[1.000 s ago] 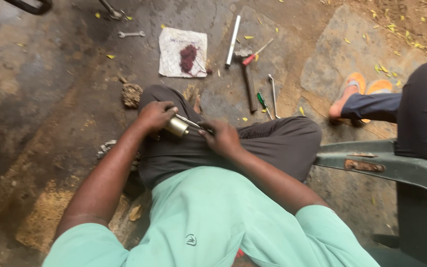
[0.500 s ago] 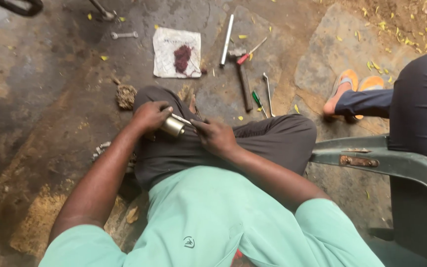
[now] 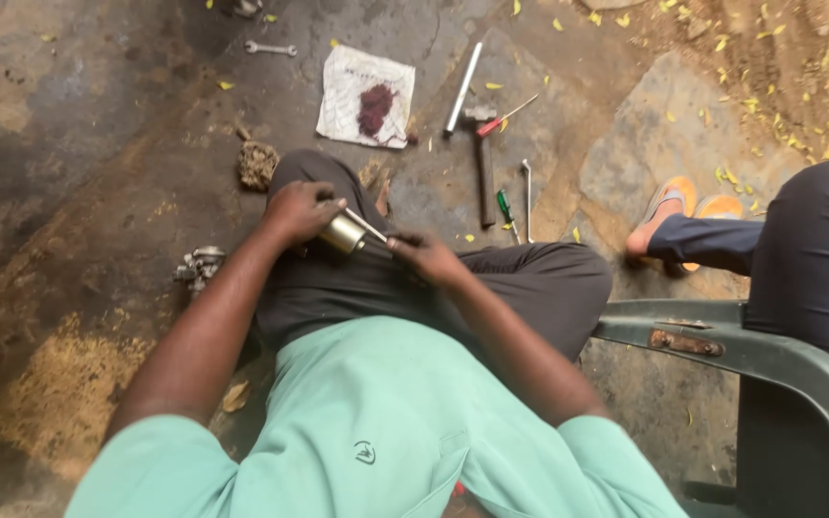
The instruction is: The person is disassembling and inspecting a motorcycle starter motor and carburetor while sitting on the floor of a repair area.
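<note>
Centrally, over the lap: left hand clamped round a small brass-coloured cylinder; right hand pinches a thin metal rod laid against it. Beyond, on the ground, hammer and stained cloth.

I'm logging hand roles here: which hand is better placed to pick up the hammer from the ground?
Probably the right hand: the dark-handled hammer lies on its side, while the left hand grips the small brass-coloured metal cylinder.

Our left hand: fingers curled shut, forearm extended forward. Our right hand: fingers pinched closed, elbow bent inward.
</note>
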